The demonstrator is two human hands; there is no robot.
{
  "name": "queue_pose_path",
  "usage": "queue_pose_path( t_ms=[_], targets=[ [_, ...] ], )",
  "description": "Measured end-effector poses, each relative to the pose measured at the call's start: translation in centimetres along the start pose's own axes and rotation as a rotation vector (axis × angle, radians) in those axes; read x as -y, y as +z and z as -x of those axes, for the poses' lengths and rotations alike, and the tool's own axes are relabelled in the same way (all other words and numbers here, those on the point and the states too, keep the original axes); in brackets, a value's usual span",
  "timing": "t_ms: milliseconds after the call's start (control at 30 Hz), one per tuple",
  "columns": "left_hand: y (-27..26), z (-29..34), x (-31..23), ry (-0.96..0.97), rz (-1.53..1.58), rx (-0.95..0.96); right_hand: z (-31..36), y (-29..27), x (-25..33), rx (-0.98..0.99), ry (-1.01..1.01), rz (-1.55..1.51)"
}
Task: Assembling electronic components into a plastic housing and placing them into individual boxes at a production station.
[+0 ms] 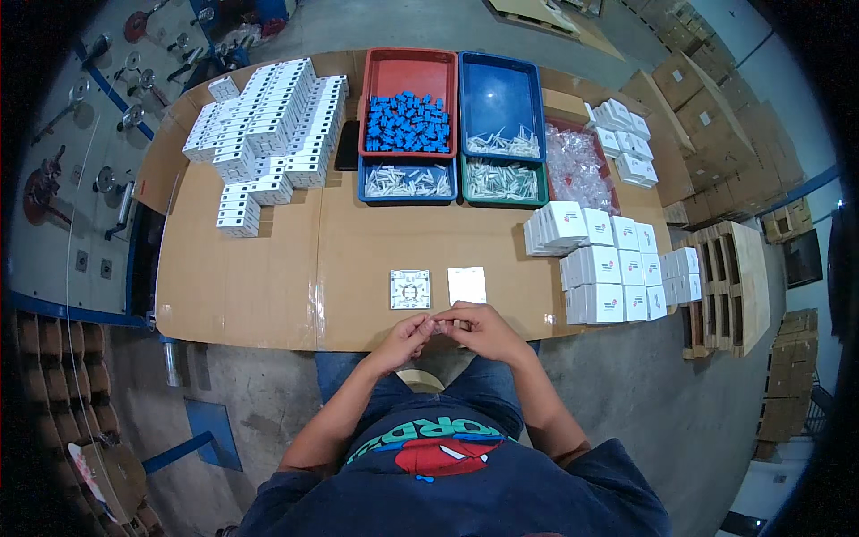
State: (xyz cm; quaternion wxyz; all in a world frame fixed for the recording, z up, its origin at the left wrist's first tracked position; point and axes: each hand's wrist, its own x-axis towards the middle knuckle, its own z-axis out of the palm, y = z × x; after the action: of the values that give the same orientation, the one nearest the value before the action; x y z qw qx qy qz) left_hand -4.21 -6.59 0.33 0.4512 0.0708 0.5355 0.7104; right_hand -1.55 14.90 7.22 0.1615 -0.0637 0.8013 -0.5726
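My left hand [404, 342] and my right hand [485, 332] meet just over the cardboard-covered table's near edge. Both have their fingers pinched together around something small and pale, perhaps clear plastic, too small to make out. Just beyond them lies a square white plate with a round, detailed centre [410, 290]. Right of it, above my right hand, is a plain flat white square [466, 285]. Neither hand touches these two pieces.
Stacked white square units [282, 121] stand at the far left. A red tray [412, 64] holds blue parts; a blue tray [499, 89], a lower blue tray [407, 200] and a green tray [506, 202] hold pale plugs. Clear bags [577, 161] and white packs [617, 268] are at right.
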Motion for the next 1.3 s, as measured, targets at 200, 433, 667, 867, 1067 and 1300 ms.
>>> queue_pose_path(
  t_ms=[200,433,667,867,1067,1300],
  targets=[
    [-1.4,-0.7,1.1,0.033,-0.047,-0.080,-0.4,-0.7,0.2,-0.004,0.144,-0.083],
    [-5.2,-2.7,3.4,0.496,-0.293,-0.630,-5.5,-9.7,-1.5,-0.353,0.005,0.323],
    [-8.1,-3.7,5.8,0.559,-0.527,-0.894,-18.1,-24.7,-4.4,-0.709,0.014,0.654],
    [-7.0,-3.3,4.5,0.509,-0.681,-0.952,-23.9,-30.9,-11.7,-0.732,-0.030,0.925],
    [-6.9,-2.9,3.9,0.509,-0.858,-0.962,-27.2,-29.4,-13.7,-0.766,-0.009,1.048],
    [-6.7,-3.1,3.9,0.486,-0.848,-0.932,-29.7,-29.0,-13.4,-0.766,-0.117,0.941]
  ],
)
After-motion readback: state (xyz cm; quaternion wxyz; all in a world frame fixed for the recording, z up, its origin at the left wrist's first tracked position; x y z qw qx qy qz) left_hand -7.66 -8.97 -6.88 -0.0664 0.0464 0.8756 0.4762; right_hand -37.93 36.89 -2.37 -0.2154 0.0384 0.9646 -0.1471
